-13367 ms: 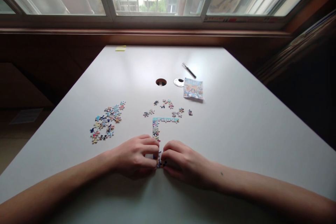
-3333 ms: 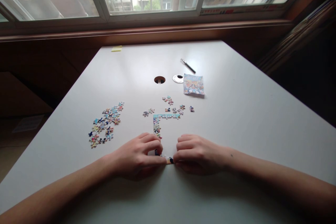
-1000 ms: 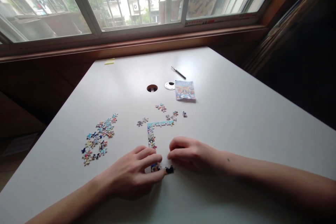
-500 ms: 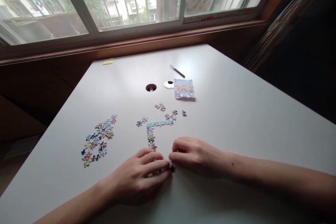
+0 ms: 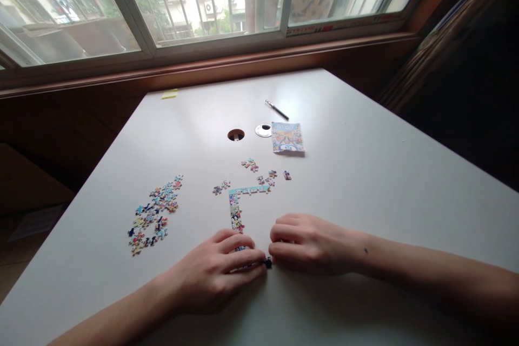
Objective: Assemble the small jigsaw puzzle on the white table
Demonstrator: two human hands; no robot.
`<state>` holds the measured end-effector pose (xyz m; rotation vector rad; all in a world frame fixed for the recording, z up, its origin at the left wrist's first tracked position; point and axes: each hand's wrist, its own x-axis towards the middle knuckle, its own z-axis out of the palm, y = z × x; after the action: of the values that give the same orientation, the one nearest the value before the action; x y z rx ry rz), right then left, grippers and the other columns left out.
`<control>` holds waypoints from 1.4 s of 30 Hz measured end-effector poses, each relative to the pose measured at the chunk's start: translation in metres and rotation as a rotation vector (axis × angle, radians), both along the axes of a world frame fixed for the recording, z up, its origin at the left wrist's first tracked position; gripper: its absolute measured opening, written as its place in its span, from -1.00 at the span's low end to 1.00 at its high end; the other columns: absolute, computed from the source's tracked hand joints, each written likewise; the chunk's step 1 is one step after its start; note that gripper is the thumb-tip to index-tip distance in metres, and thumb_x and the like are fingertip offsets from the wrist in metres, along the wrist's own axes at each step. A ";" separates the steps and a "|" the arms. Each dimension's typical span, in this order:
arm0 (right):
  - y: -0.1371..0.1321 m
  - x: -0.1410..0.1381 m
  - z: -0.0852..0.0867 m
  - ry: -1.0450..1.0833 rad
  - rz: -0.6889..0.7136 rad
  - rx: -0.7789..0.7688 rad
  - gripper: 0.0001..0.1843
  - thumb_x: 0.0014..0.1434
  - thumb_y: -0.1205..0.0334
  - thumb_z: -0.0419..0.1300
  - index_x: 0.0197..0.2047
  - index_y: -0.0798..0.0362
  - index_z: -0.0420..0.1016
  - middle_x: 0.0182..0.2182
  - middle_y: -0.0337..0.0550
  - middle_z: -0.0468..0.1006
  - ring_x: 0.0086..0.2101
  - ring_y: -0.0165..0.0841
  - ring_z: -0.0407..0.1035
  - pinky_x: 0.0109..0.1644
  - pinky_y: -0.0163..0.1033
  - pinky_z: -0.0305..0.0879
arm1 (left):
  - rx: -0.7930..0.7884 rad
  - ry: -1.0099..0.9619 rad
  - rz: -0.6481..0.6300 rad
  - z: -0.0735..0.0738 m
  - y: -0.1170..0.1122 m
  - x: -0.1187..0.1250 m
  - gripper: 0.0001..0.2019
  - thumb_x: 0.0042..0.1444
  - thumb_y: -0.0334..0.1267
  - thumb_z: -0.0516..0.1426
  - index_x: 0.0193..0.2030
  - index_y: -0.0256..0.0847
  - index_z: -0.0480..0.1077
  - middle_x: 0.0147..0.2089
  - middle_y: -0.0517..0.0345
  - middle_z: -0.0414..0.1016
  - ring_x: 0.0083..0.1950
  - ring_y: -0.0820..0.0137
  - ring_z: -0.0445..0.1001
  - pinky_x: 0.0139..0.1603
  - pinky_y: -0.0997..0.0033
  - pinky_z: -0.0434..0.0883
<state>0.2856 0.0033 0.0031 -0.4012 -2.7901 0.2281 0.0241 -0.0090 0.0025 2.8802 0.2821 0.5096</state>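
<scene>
A partly joined jigsaw puzzle [image 5: 236, 211] lies on the table, with a top edge strip and a left edge strip meeting at a corner. My left hand [image 5: 221, 267] rests over its lower part, fingers stretched out and covering several joined pieces. By those fingertips a dark puzzle piece [image 5: 268, 263] pokes out at the end of the bottom row. Just right of it, my right hand [image 5: 310, 243] is closed with curled fingers; whatever they pinch is hidden. Loose puzzle pieces [image 5: 266, 178] lie around the top strip.
A larger spread of loose pieces [image 5: 154, 211] lies to the left on the white table [image 5: 365, 184]. Farther back are a picture sheet [image 5: 287, 137], a pen [image 5: 277, 110], a round metal cover [image 5: 263, 130], a cable hole [image 5: 235, 135] and a yellow sticky note [image 5: 170, 94].
My right hand has shifted slightly right, away from the left fingertips. My left hand stays over the lower pieces. The whole view has moved a little.
</scene>
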 end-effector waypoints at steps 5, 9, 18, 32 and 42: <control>0.004 0.002 -0.001 -0.016 0.046 -0.074 -0.81 0.34 0.31 0.03 -0.33 0.07 0.35 -0.38 -0.12 0.39 -0.42 -0.37 0.18 -0.33 -0.24 0.15 | -0.007 0.016 0.008 -0.001 0.000 -0.001 -0.70 0.33 -0.40 0.02 0.15 -0.28 0.37 0.08 -0.10 0.51 0.12 0.22 0.40 0.09 0.21 0.38; 0.005 0.004 -0.002 0.002 0.108 -0.081 -0.84 0.28 0.35 0.04 -0.36 0.03 0.30 -0.41 -0.13 0.37 -0.43 -0.36 0.18 -0.34 -0.23 0.15 | -0.008 0.007 0.008 0.000 -0.001 -0.001 -0.70 0.33 -0.40 0.01 0.15 -0.29 0.38 0.07 -0.10 0.51 0.12 0.23 0.39 0.09 0.21 0.38; 0.005 0.009 -0.006 0.017 0.146 -0.303 -0.91 0.17 0.38 0.05 -0.32 0.03 0.33 -0.39 -0.11 0.41 -0.43 -0.36 0.22 -0.34 -0.25 0.20 | -0.008 0.002 0.003 0.000 0.000 0.000 -0.70 0.33 -0.41 0.02 0.15 -0.28 0.37 0.07 -0.08 0.52 0.11 0.21 0.40 0.08 0.20 0.35; -0.004 -0.003 -0.001 0.025 0.012 -0.319 -0.86 0.33 0.31 0.05 -0.25 0.10 0.40 -0.27 -0.04 0.42 -0.33 -0.38 0.26 -0.24 -0.29 0.23 | -0.020 0.012 -0.003 0.000 0.000 0.000 -0.70 0.32 -0.43 0.00 0.15 -0.33 0.36 0.11 -0.09 0.51 0.12 0.19 0.38 0.04 0.17 0.34; -0.002 -0.003 0.007 -0.060 0.030 -0.235 -0.78 0.38 0.30 0.00 -0.30 0.09 0.38 -0.38 -0.12 0.40 -0.40 -0.37 0.15 -0.30 -0.27 0.12 | -0.016 0.021 -0.005 0.002 -0.001 0.000 -0.69 0.31 -0.44 0.03 0.16 -0.33 0.36 0.12 -0.05 0.50 0.10 0.18 0.38 0.04 0.17 0.33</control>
<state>0.2826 0.0010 0.0098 -0.4268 -2.8383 0.5633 0.0246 -0.0096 0.0042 2.8710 0.2812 0.4750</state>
